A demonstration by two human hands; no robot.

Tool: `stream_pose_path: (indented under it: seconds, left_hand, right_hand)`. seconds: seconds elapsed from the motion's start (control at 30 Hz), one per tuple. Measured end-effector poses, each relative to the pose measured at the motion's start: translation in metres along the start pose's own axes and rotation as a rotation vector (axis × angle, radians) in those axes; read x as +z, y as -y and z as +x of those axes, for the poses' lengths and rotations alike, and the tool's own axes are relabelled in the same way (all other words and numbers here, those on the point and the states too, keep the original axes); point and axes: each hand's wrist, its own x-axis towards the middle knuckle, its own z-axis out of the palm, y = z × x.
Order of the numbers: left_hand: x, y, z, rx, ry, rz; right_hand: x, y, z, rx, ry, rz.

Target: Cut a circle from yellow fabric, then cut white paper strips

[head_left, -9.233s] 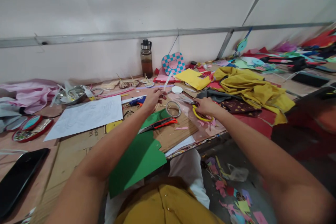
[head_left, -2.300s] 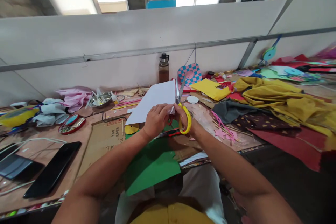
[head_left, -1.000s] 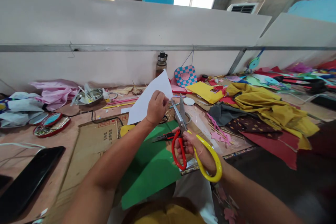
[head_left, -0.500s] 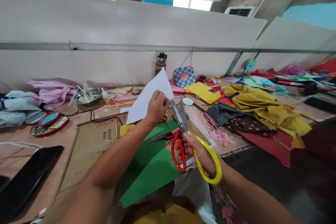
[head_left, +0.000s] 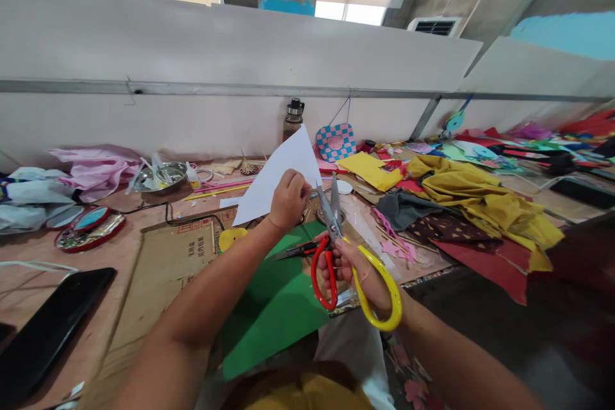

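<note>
In my left hand (head_left: pixel 289 198), fingers pinched closed, is a sheet of white paper (head_left: pixel 276 173) that stands up above the table. My right hand (head_left: pixel 353 269) grips a pair of scissors (head_left: pixel 331 221) with one red and one yellow handle; their blades are spread and point up and away, close to the paper's right edge and my left fingertips. Below my hands lies a sheet of green paper (head_left: pixel 278 307). A dark pointed tool with red on its handle (head_left: pixel 300 250) shows just left of the scissors; my right hand partly hides its end.
Cardboard (head_left: pixel 163 288) lies under the green sheet. A black phone (head_left: pixel 57 320) rests at left, near a red oval case (head_left: pixel 91 229) and a metal bowl (head_left: pixel 166 176). A bottle (head_left: pixel 293 118) stands by the wall. Yellow cloth (head_left: pixel 471 195) and paper scraps are piled at right.
The scissor blades have opened slightly wider. My left hand still pinches the white paper, which has shifted a little to the right in view.
</note>
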Motion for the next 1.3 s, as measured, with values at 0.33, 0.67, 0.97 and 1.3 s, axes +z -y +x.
stream_pose_path:
  seconds: [0.33,0.67,0.97,1.3]
  left_hand:
    - [0.003,-0.007,-0.005,0.059,0.007,-0.011]
    - [0.013,-0.006,-0.017,0.032,0.055,-0.012]
    - [0.017,-0.01,-0.021,-0.048,0.046,-0.106]
    - [0.02,-0.011,-0.024,-0.119,0.08,-0.116]
  right_hand:
    - [0.021,0.006,0.011,-0.009,-0.039,0.136]
    - [0.024,0.005,0.018,-0.016,-0.093,0.118]
    - [0.018,0.002,0.017,0.006,-0.132,0.081]
    - [0.012,-0.002,0.015,-0.04,-0.075,0.02]
